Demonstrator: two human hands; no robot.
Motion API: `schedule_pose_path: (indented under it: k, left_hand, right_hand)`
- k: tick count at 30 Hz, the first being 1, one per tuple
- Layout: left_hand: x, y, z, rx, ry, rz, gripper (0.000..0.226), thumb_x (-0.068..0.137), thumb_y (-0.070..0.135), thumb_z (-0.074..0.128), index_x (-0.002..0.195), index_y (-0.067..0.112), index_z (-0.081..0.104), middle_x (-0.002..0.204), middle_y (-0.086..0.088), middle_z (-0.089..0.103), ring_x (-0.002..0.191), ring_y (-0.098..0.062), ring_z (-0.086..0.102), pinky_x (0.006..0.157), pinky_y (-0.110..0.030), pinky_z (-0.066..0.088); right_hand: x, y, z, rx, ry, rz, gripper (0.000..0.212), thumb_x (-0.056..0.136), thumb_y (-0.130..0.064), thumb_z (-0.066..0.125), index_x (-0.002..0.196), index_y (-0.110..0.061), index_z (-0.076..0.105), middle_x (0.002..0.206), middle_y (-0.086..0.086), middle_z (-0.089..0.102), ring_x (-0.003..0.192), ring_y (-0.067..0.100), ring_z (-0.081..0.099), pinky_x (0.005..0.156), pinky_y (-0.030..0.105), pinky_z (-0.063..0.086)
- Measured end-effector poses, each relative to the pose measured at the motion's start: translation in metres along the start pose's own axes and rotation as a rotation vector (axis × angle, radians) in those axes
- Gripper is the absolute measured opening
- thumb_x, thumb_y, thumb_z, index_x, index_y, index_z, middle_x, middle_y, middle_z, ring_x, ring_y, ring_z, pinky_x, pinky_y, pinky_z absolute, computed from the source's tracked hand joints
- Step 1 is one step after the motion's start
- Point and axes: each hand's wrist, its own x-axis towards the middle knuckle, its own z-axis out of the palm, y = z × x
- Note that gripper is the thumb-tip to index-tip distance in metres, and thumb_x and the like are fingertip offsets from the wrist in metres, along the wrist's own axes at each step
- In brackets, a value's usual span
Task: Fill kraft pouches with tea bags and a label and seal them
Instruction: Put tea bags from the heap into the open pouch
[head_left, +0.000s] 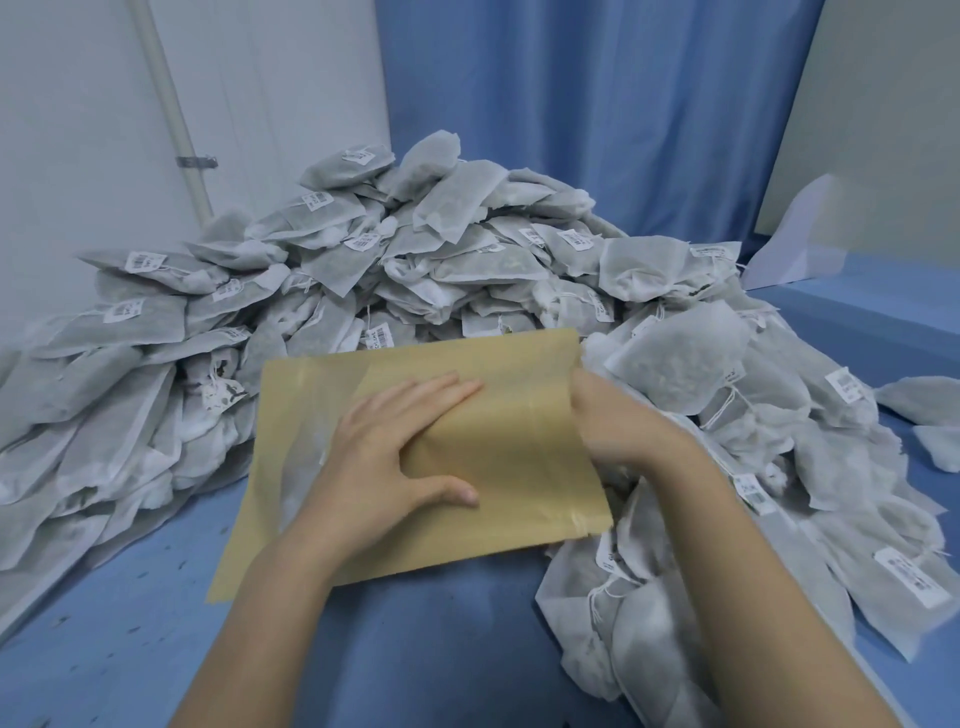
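We press our left hand (400, 447) flat, fingers spread, pinning the flat tan kraft paper pouch (415, 452) to the blue table (415, 649) while our right hand (608, 415) works its side edge, probably the mouth, grip blurred and unreadable.

One kraft pouch (498, 447) lies under the left hand (395, 452), with the right hand (618, 426) at its right edge. Two hands show. The tea bags (426, 260) heaped beyond and right of them are too many to count.

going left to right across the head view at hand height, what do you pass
Left slope of the tea bag pile → kraft pouch → left hand, flat on the pouch → right hand at the pouch's right edge → right slope of the tea bags → bare blue table
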Motion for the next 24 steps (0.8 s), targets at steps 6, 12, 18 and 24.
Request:
schedule_pose_path:
  k: [6, 12, 18, 24]
  left_hand:
    - [-0.001, -0.003, -0.01, -0.022, 0.095, -0.045, 0.08, 0.052, 0.051, 0.076, 0.123, 0.062, 0.041, 0.137, 0.035, 0.04, 0.135, 0.003, 0.028, 0.116, -0.037, 0.018]
    - [-0.002, -0.007, -0.011, -0.005, 0.095, -0.07, 0.079, 0.051, 0.055, 0.073, 0.123, 0.061, 0.04, 0.138, 0.033, 0.039, 0.135, -0.001, 0.029, 0.116, -0.038, 0.018]
    - [-0.003, -0.007, -0.011, -0.01, 0.114, -0.07, 0.08, 0.051, 0.053, 0.075, 0.124, 0.058, 0.042, 0.138, 0.03, 0.042, 0.134, -0.002, 0.031, 0.116, -0.04, 0.02]
    - [-0.003, -0.004, -0.015, -0.028, 0.131, -0.077, 0.08, 0.051, 0.049, 0.077, 0.123, 0.057, 0.044, 0.136, 0.031, 0.043, 0.132, 0.001, 0.032, 0.116, -0.039, 0.02]
  right_hand:
    - [0.013, 0.038, -0.015, -0.239, 0.728, 0.052, 0.015, 0.085, -0.029, 0.059, 0.094, -0.025, 0.071, 0.098, -0.005, 0.065, 0.098, 0.015, 0.054, 0.085, 0.026, 0.04]
    - [0.011, 0.063, -0.019, -0.481, 0.703, 0.548, 0.059, 0.084, -0.023, 0.057, 0.138, -0.017, 0.035, 0.144, 0.027, 0.022, 0.133, 0.042, 0.019, 0.109, 0.046, 0.012]
    - [0.007, 0.058, -0.029, -0.239, 0.973, 0.211, 0.064, 0.071, -0.035, 0.076, 0.125, -0.02, 0.045, 0.12, 0.002, 0.057, 0.117, 0.024, 0.041, 0.091, 0.037, 0.025]
    - [-0.01, 0.045, -0.04, 0.241, 0.536, -0.067, 0.053, 0.055, -0.029, 0.087, 0.1, -0.029, 0.06, 0.093, -0.017, 0.063, 0.084, -0.001, 0.059, 0.072, 0.015, 0.047]
